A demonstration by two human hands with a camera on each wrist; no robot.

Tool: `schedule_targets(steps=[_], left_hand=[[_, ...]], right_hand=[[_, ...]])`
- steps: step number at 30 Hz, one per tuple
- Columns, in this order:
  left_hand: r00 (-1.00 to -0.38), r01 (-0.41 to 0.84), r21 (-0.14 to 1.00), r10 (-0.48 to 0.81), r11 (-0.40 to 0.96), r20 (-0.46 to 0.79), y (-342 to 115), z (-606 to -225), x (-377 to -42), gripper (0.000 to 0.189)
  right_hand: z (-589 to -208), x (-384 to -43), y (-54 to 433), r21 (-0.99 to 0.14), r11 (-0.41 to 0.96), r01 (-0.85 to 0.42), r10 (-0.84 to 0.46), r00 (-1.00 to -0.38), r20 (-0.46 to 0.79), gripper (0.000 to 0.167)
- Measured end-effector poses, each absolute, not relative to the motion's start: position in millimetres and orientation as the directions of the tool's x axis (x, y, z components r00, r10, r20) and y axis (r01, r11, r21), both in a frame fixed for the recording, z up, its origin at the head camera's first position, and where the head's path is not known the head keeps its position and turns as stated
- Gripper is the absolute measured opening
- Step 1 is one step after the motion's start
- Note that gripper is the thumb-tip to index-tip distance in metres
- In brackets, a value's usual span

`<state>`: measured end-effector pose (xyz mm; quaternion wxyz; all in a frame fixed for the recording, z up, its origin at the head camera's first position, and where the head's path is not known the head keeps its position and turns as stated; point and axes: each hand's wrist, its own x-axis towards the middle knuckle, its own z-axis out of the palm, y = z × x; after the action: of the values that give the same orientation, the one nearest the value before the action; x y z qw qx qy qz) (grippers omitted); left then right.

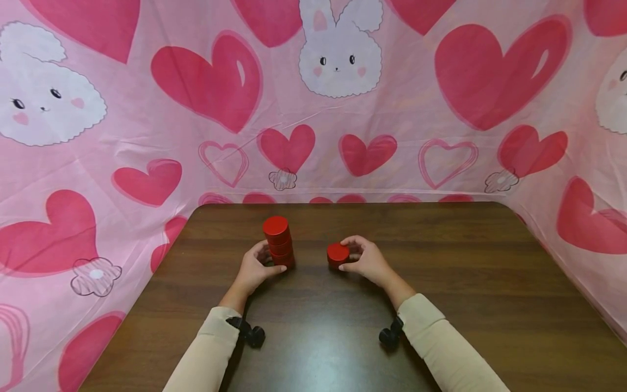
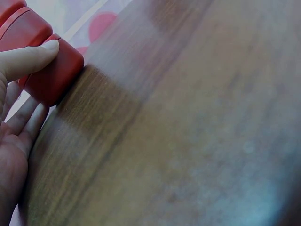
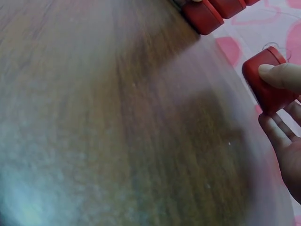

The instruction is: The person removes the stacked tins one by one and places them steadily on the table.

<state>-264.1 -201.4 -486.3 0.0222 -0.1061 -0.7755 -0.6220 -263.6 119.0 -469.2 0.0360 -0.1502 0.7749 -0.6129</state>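
Observation:
A stack of three round red tins (image 1: pixel 280 247) rises from the table left of the middle. My left hand (image 1: pixel 253 268) grips the stack low down, thumb on the near side and fingers behind. In the left wrist view the thumb lies across the lowest tin (image 2: pixel 61 70), with the tins above it cut off by the frame. To the right, a single red tin (image 1: pixel 338 253) with a flat lid is pinched between thumb and fingers of my right hand (image 1: pixel 369 262). The right wrist view shows that tin (image 3: pixel 265 87) apart from the stack.
The brown wooden table (image 1: pixel 318 316) has rounded far corners. A pink cloth (image 1: pixel 333 114) with hearts and rabbits hangs behind and along both sides. A small black camera (image 1: pixel 253 336) is strapped to the left wrist, another (image 1: pixel 390 336) to the right.

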Motion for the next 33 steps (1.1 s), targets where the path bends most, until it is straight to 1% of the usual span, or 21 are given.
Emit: schedule_targets(steps=[3,7,10,12,22,30,33], left_hand=[[-0.973,0.209,0.959,0.143,0.193,0.183,-202,-487,-264,0.070],[-0.972,0.203,0.961,0.155,0.190,0.175,-201,-480,-260,0.070],[-0.975,0.191,0.962,0.150,0.195,0.163,-201,-480,-260,0.071],[-0.975,0.193,0.961,0.144,0.197,0.166,-202,-488,-265,0.071],[-0.970,0.225,0.952,0.140,0.206,0.199,-202,-486,-264,0.069],[-0.976,0.198,0.960,0.132,0.200,0.174,-202,-485,-263,0.069],[-0.979,0.177,0.966,0.139,0.191,0.151,-202,-484,-263,0.070]], right_hand=[[-472,-265,119,-0.957,0.214,-0.195,-0.301,-0.945,0.125,0.053],[-476,-267,118,-0.954,0.221,-0.202,-0.319,-0.940,0.125,0.053],[-478,-267,118,-0.951,0.231,-0.207,-0.323,-0.938,0.126,0.053],[-479,-267,118,-0.949,0.234,-0.212,-0.327,-0.936,0.128,0.053],[-482,-269,119,-0.953,0.222,-0.205,-0.333,-0.935,0.123,0.053],[-479,-268,122,-0.960,0.176,-0.217,-0.359,-0.922,0.143,0.057],[-476,-268,125,-0.960,0.176,-0.217,-0.343,-0.928,0.147,0.058]])
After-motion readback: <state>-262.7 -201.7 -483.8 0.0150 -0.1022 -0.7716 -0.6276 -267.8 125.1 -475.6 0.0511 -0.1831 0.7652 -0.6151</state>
